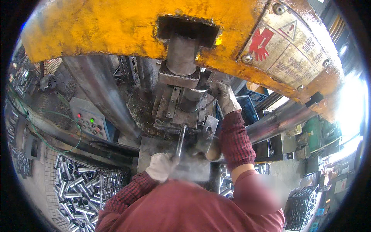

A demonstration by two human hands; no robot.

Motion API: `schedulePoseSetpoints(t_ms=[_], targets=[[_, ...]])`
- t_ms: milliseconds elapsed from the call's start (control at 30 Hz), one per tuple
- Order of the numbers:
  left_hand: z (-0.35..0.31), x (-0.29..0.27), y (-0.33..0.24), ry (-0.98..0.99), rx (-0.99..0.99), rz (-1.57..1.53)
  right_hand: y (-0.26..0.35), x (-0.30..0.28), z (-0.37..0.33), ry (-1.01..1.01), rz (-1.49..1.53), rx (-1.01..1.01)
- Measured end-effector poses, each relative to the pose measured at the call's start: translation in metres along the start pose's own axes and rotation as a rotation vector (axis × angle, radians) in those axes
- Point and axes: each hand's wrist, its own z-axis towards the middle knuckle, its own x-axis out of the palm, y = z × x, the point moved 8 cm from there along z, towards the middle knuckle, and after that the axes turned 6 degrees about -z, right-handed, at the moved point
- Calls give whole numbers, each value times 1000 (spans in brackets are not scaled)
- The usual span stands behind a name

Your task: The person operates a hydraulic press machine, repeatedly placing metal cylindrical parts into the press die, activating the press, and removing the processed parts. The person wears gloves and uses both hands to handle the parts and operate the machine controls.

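My left hand [160, 167], in a pale work glove, is closed around the near end of a slim shiny metal tube [181, 141]. The tube points away from me over a flat metal plate [150, 145]. Farther off and to the right, my right hand [227, 99], also gloved, is beside the press die [190, 99]. Its fingers look curled; whatever they grip is hidden. A thin dark rod [210, 102] runs between that glove and the die. Above the die hangs the press ram [181, 58] with its square block [179, 76].
A yellow press beam [116, 27] spans the top, with thick steel columns [96, 89] below. At left stand a control box [91, 118] with lit buttons and a wire basket [50, 170] of metal tubes. Blue crates [248, 108] sit behind my right arm. A round cup-like part [213, 150] is near it.
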Motion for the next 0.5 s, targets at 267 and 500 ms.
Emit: schedulePoseSetpoints(t_ms=[267,500], targets=[[-3,2,3,-30,2,-151,107,-1,-14,167,-963,101],[-3,0,1,-14,-12,-98,96,-2,-9,116,-884,-28]])
